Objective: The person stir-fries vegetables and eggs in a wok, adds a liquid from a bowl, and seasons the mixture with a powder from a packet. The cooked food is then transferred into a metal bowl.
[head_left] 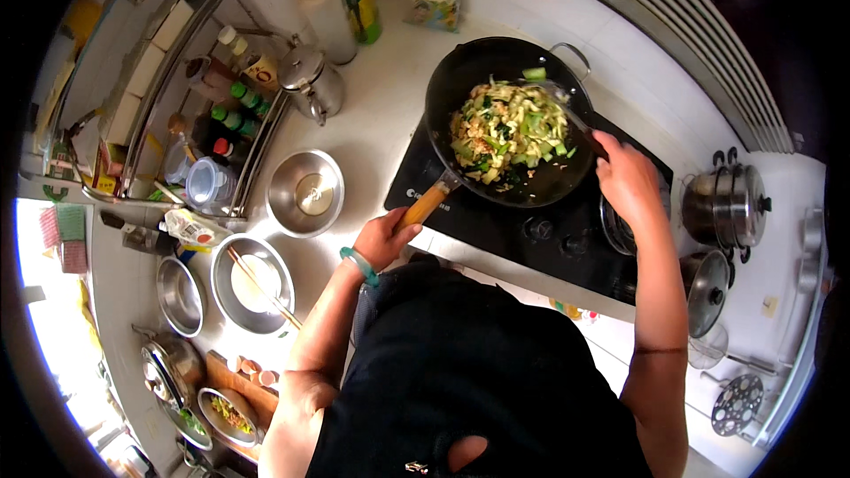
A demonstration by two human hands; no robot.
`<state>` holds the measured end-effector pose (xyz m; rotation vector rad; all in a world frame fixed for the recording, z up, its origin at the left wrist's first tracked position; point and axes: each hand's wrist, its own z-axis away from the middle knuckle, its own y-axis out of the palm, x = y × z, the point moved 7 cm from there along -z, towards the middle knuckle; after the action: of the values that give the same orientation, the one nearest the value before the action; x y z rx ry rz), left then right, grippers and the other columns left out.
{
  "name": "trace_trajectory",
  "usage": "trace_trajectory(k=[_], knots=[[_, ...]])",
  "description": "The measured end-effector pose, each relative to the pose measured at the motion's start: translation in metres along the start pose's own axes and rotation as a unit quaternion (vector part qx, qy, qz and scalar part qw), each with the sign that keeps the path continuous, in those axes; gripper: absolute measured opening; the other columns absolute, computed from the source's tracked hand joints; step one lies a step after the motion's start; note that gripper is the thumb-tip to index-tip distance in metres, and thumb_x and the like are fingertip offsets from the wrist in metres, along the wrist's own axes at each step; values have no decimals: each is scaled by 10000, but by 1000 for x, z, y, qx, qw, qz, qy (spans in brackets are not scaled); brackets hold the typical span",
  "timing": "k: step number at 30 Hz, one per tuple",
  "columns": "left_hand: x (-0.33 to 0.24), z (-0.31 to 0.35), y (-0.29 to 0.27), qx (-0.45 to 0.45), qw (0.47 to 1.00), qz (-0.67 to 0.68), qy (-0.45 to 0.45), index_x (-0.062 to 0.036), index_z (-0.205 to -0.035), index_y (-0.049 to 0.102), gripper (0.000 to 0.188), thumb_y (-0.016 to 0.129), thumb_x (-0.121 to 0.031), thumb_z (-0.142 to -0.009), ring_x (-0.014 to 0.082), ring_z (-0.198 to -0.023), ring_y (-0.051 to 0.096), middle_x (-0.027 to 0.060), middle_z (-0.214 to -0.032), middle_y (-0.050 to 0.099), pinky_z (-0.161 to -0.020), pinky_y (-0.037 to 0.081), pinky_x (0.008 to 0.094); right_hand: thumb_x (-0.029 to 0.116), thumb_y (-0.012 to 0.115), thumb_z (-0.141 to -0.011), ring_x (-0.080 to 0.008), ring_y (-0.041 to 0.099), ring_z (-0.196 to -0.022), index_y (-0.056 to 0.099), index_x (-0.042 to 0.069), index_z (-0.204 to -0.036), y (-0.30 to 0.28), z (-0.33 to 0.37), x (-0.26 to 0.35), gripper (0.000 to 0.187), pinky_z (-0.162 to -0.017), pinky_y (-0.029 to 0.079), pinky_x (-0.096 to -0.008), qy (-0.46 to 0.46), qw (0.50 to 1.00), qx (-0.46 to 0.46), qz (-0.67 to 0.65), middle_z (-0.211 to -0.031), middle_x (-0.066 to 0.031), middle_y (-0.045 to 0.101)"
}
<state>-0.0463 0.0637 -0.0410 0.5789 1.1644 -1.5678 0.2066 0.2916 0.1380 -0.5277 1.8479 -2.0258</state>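
Note:
A black wok [553,184] full of pale sliced vegetables and greens [509,128] sits on a black cooktop [531,230]. My left hand [382,239] grips the wok's wooden handle [423,206]; a green bangle is on that wrist. My right hand [627,179] is at the wok's right rim, closed on the handle of a metal spatula [567,106] whose blade reaches into the food.
Several steel bowls [305,193] stand on the white counter at left, one holding chopsticks [257,288]. A steel kettle [312,80], bottles and a wire rack [190,80] sit behind. A lidded steel pot [728,204] and a pan lid [708,292] are at right.

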Motion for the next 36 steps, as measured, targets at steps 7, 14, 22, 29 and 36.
trace_trajectory(k=[7, 14, 22, 29, 36], knots=[[0, -1, -1, -23, 998, -31, 57, 7, -1181, 549, 480, 615, -369, -889, 141, -588, 553, 90, -737, 599, -545, 465, 307, 51, 563, -859, -382, 621, -862, 505, 92, -1280, -3, 86, -18, 427, -762, 480, -376, -18, 979, 44, -199, -974, -233, 624], [-3, 0, -2, -15, 1000, -8, 5, -13, -1136, 575, 508, 598, -441, -864, 338, -811, 635, 200, -858, 647, -728, 481, 390, -4, 562, -814, -268, 647, -884, 560, 28, -1212, -40, 126, -31, 399, -797, 472, -310, 2, 962, 87, -258, -1011, -213, 638], [3, -4, 3, 8, 1000, 24, -6, 20, -1192, 543, 507, 634, -360, -869, 215, -670, 629, 149, -786, 638, -618, 487, 327, 103, 621, -838, -366, 584, -710, 547, 157, -1245, 11, 106, 2, 417, -634, 468, -412, -59, 976, 67, -198, -800, -179, 584], [3, -3, 0, 16, 999, 37, -22, 9, -1214, 530, 508, 625, -363, -881, 136, -528, 566, 99, -734, 613, -507, 464, 275, 149, 587, -873, -285, 640, -766, 557, 151, -1240, 15, 82, -29, 368, -707, 483, -354, 14, 964, 31, -263, -890, -161, 639], [-3, 0, 1, 24, 998, 44, -25, 3, -1217, 526, 500, 625, -357, -885, 128, -532, 565, 77, -715, 598, -499, 459, 269, 162, 533, -908, -109, 495, -637, 543, 120, -1276, 10, 53, -86, 371, -636, 436, -260, 121, 950, 27, -286, -704, -27, 529]])
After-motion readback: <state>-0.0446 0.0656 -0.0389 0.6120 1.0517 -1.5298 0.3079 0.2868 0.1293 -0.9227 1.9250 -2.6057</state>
